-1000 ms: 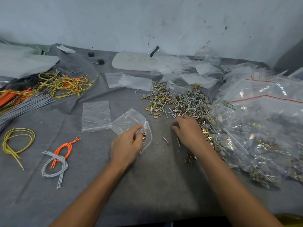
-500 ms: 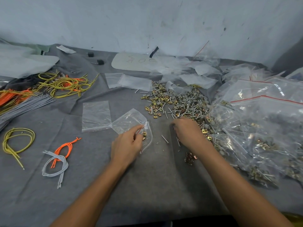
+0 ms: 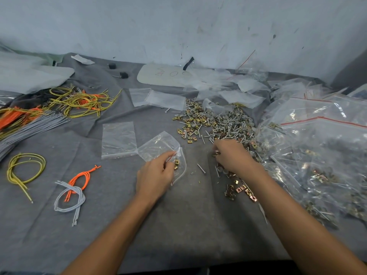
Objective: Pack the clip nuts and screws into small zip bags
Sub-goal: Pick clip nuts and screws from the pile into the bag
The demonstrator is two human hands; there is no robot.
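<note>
My left hand (image 3: 156,175) pinches the open mouth of a small clear zip bag (image 3: 158,146) lying on the grey cloth; a couple of brass clip nuts (image 3: 176,164) sit inside near the opening. My right hand (image 3: 230,155) is curled at the near edge of the loose pile of screws and clip nuts (image 3: 222,124), with a brass clip nut (image 3: 216,153) pinched at its fingertips. A single screw (image 3: 201,168) lies between my hands. More clip nuts (image 3: 240,190) lie under my right forearm.
An empty flat zip bag (image 3: 118,139) lies left of the held one, more bags (image 3: 158,99) behind. Filled bags (image 3: 321,155) pile up at right. Yellow, orange and grey cord bundles (image 3: 75,102) and loose cords (image 3: 73,189) lie at left. Wall behind.
My right hand drew back slightly from the pile toward me, its fingers closing on a clip nut. My left hand kept its hold on the bag's mouth.
</note>
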